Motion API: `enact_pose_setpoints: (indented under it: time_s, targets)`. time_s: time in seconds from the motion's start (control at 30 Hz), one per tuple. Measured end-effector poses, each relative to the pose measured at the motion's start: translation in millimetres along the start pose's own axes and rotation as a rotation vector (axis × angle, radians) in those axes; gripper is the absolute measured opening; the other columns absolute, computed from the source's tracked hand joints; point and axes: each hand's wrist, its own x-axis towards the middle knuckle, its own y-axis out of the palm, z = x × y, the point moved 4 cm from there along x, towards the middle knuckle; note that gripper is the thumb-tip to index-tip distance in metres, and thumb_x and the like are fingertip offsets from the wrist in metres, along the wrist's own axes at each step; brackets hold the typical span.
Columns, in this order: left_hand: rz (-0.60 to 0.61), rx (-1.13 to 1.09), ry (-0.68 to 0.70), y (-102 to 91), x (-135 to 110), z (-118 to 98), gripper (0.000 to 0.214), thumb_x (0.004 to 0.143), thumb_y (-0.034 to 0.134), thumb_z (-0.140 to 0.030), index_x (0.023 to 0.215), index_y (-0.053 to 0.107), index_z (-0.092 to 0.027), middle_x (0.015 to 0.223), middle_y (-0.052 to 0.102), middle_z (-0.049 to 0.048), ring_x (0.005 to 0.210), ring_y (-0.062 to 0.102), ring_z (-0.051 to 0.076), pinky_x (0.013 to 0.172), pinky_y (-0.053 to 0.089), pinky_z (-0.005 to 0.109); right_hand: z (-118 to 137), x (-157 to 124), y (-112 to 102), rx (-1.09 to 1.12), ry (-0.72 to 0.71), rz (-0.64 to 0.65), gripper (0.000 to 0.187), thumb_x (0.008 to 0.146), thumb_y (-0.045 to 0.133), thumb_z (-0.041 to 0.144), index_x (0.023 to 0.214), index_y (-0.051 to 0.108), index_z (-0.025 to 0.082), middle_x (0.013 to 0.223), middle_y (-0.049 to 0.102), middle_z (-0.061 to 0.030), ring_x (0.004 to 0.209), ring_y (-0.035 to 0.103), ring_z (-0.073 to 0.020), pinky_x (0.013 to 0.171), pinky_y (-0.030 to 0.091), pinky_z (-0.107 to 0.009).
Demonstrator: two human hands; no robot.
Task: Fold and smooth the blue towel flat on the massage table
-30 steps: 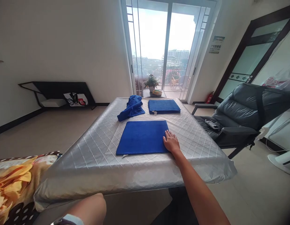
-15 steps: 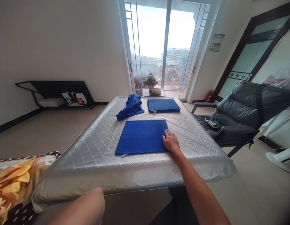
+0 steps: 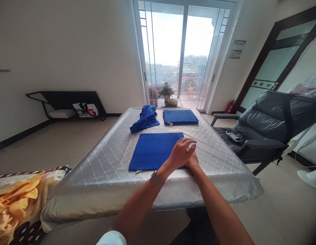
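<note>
In the head view, the flat cloth [image 3: 150,153] is spread on the silver-covered table [image 3: 104,163], its right edge partly covered by the hands. The left hand [image 3: 182,151] is held over the right hand [image 3: 194,160], its fingers loosely bent and unclenched. The right hand is largely hidden; whether anything is grasped by it cannot be told. Beyond the flat cloth, a rumpled cloth [image 3: 145,119] is seen at left, a folded stack [image 3: 180,116] at right.
</note>
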Motion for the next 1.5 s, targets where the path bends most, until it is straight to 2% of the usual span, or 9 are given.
enact_pose_setpoints:
  time_s: [0.1, 0.23, 0.33, 0.6, 0.7, 0.97, 1.2, 1.4, 1.5]
  targets:
    - [0.413, 0.319, -0.088, 66.4, -5, 58, 0.047, 0.108, 0.034, -0.041, 0.142, 0.057, -0.017, 0.154, 0.052, 0.0142, 0.145, 0.043, 0.024, 0.121, 0.032, 0.04, -4, 1, 5, -0.051, -0.036, 0.004, 0.067, 0.1, 0.043, 0.033, 0.163, 0.031, 0.015, 0.166, 0.032, -0.0094, 0.153, 0.027, -0.0293, 0.126, 0.013, -0.038]
    - [0.639, 0.452, -0.261, 82.3, -37, 117, 0.066, 0.109, 0.016, -0.049, 0.159, 0.032, -0.009, 0.166, 0.029, 0.0159, 0.156, 0.021, 0.025, 0.126, 0.019, 0.043, -7, 7, 14, -0.08, -0.014, 0.023, 0.063, 0.103, 0.032, 0.032, 0.164, 0.026, 0.018, 0.17, 0.022, -0.0044, 0.157, 0.017, -0.0213, 0.127, 0.009, -0.039]
    - [0.651, 0.483, -0.328, 56.1, -56, 138, 0.069, 0.107, 0.011, -0.054, 0.161, 0.029, -0.015, 0.168, 0.025, 0.0112, 0.157, 0.017, 0.023, 0.127, 0.013, 0.044, -5, 10, 14, -0.039, 0.027, -0.001, 0.061, 0.106, 0.023, 0.035, 0.163, 0.027, 0.015, 0.17, 0.022, -0.0048, 0.156, 0.019, -0.0204, 0.126, 0.011, -0.04]
    - [0.593, 0.716, -0.654, -60.1, -124, 186, 0.078, 0.103, 0.012, -0.063, 0.163, 0.022, -0.014, 0.17, 0.015, 0.0106, 0.157, 0.011, 0.029, 0.127, 0.01, 0.049, -5, 12, 15, -0.014, 0.044, -0.018, 0.063, 0.105, 0.024, 0.039, 0.162, 0.029, 0.012, 0.169, 0.024, -0.0047, 0.155, 0.021, -0.0206, 0.127, 0.011, -0.041]
    - [0.568, 0.781, -0.685, -77.2, -138, 189, 0.08, 0.103, 0.011, -0.064, 0.163, 0.019, -0.012, 0.17, 0.014, 0.0113, 0.157, 0.011, 0.029, 0.127, 0.01, 0.05, -4, 12, 14, -0.011, 0.041, -0.029, 0.063, 0.105, 0.025, 0.038, 0.161, 0.031, 0.012, 0.168, 0.026, -0.0048, 0.155, 0.022, -0.021, 0.127, 0.011, -0.04]
    - [0.518, 0.845, -0.644, -72.4, -136, 180, 0.081, 0.103, 0.011, -0.063, 0.162, 0.024, -0.01, 0.169, 0.02, 0.0132, 0.156, 0.017, 0.03, 0.127, 0.014, 0.05, 7, -12, -1, -0.081, 0.022, -0.154, 0.058, 0.104, 0.027, 0.031, 0.158, 0.04, 0.011, 0.166, 0.033, -0.0075, 0.154, 0.026, -0.0234, 0.126, 0.012, -0.042]
    - [0.491, 0.863, -0.611, -72.1, -141, 186, 0.08, 0.104, 0.014, -0.063, 0.162, 0.026, -0.009, 0.167, 0.023, 0.0153, 0.156, 0.021, 0.031, 0.126, 0.017, 0.051, 5, -38, 14, -0.089, 0.063, 0.055, 0.064, 0.108, 0.021, 0.043, 0.164, 0.021, 0.013, 0.17, 0.017, -0.0042, 0.157, 0.016, -0.0226, 0.127, 0.011, -0.044]
    - [0.513, 0.888, -0.596, -75.9, -137, 180, 0.077, 0.106, 0.014, -0.058, 0.161, 0.027, -0.006, 0.167, 0.023, 0.0176, 0.156, 0.021, 0.03, 0.126, 0.016, 0.049, 3, -39, 16, -0.072, 0.071, 0.032, 0.064, 0.108, 0.019, 0.041, 0.164, 0.02, 0.011, 0.17, 0.016, -0.0048, 0.157, 0.014, -0.0217, 0.127, 0.008, -0.042]
    - [0.454, 0.853, -0.547, -54.8, -121, 160, 0.075, 0.106, 0.011, -0.057, 0.161, 0.028, -0.008, 0.167, 0.024, 0.0164, 0.156, 0.021, 0.027, 0.127, 0.017, 0.048, 3, -38, 16, -0.063, 0.074, 0.025, 0.064, 0.107, 0.018, 0.041, 0.164, 0.02, 0.01, 0.17, 0.017, -0.0058, 0.157, 0.015, -0.0216, 0.127, 0.008, -0.042]
